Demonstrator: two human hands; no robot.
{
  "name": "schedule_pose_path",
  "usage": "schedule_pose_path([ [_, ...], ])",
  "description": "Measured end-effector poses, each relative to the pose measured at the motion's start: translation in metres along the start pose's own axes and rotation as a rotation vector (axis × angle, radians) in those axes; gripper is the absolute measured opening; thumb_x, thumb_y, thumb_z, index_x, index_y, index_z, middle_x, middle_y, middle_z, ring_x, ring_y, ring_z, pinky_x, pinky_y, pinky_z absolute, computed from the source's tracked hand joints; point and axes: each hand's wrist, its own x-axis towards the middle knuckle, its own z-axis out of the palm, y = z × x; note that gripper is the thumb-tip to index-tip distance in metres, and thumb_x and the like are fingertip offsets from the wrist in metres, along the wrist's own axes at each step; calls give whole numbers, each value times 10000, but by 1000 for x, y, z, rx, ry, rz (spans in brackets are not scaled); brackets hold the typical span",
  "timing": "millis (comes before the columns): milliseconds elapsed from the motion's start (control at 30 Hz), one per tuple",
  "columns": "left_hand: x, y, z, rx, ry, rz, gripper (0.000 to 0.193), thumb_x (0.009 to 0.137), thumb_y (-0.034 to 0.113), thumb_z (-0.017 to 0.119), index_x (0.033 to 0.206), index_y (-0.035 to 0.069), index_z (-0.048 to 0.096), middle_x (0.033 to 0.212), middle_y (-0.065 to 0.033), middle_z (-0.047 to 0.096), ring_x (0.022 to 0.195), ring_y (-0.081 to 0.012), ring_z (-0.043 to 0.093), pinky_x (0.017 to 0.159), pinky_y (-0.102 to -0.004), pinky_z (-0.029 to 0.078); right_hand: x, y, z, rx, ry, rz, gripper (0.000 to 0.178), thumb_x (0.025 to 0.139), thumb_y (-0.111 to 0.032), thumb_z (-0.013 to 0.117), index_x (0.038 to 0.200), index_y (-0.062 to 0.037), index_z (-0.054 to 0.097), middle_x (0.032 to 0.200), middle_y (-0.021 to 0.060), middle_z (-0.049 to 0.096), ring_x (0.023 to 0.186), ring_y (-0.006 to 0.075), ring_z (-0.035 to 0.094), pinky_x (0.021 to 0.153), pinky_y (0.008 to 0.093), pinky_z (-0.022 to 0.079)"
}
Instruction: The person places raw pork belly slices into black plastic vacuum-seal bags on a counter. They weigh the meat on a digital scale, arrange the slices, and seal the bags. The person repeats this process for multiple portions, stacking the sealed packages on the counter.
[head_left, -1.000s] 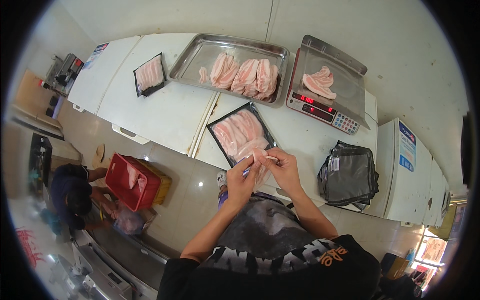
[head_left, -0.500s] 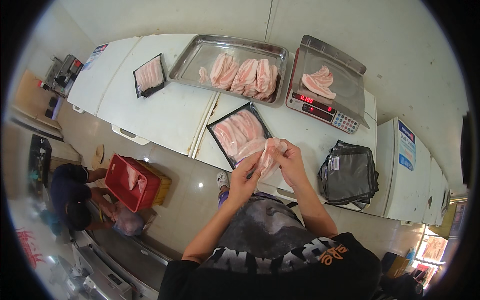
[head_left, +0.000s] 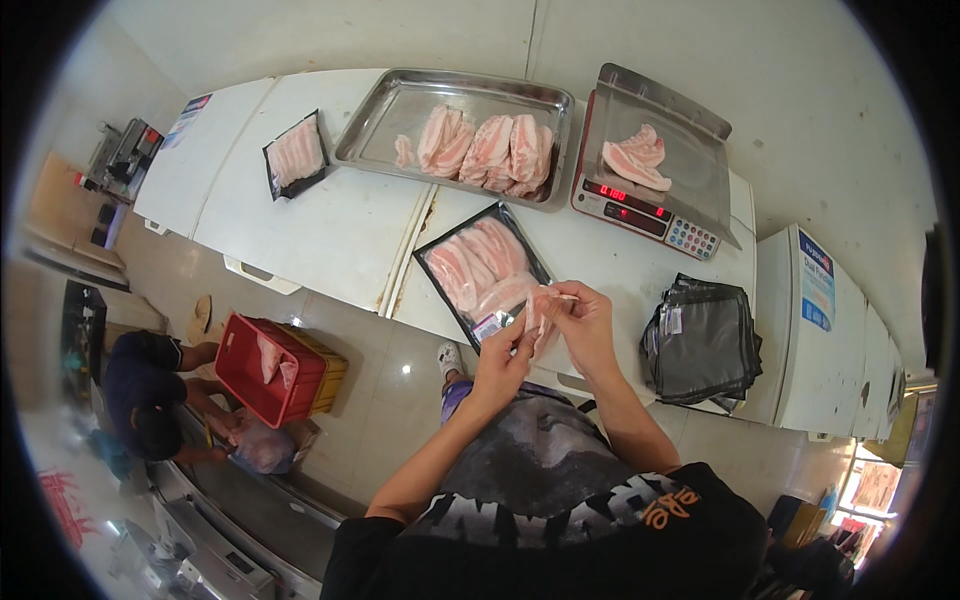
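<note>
Left hand and right hand — fingers pinched on one meat slice — beside black tray.

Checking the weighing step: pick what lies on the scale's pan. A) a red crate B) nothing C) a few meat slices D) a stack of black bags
C: a few pink meat slices lie on the scale; the black bags sit to its right on the counter, and the red crate is down on the floor.
</note>
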Motion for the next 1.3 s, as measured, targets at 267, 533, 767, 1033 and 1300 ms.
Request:
schedule_pose_path([
  [267,5,8,-2,-222,15,-32,430,1095,110,667,1520,47,638,1000,-61,740,861,-89,593,773,-288,540,2,2,-6,-49,82,-53,198,987,-40,814,1148,58,755,991,64,786,849,84,702,748,247,574],
  [533,6,-5,-18,43,-101,-51,314,1075,101,706,1362,-23,730,963,-78,792,877,-106,702,844,-281,571,9,0,-2,83,113,-35,193,987,-45,817,1134,61,748,990,65,785,833,81,694,731,250,567],
  [767,15,9,-24,-214,-113,-47,485,1041,87,759,1484,-65,630,1302,-145,768,1184,-202,736,1050,-345,571,9,-6,-5,-32,124,-51,205,977,-71,838,1122,51,760,972,59,786,837,76,688,743,250,560],
  [1033,23,35,-15,-244,88,-55,418,1040,75,765,1407,-101,671,1220,-131,787,1098,-160,741,976,-299,586,4,-9,4,-172,-11,-112,198,960,-133,865,1074,20,813,921,23,788,825,58,664,732,242,539],
  [1300,32,18,-27,-420,-27,-275,323,1049,106,759,1341,-30,729,1074,-65,803,891,-111,736,753,-254,581,10,-5,-4,-260,-54,-94,260,971,-145,850,1158,25,786,957,39,782,882,82,678,795,256,559],
])
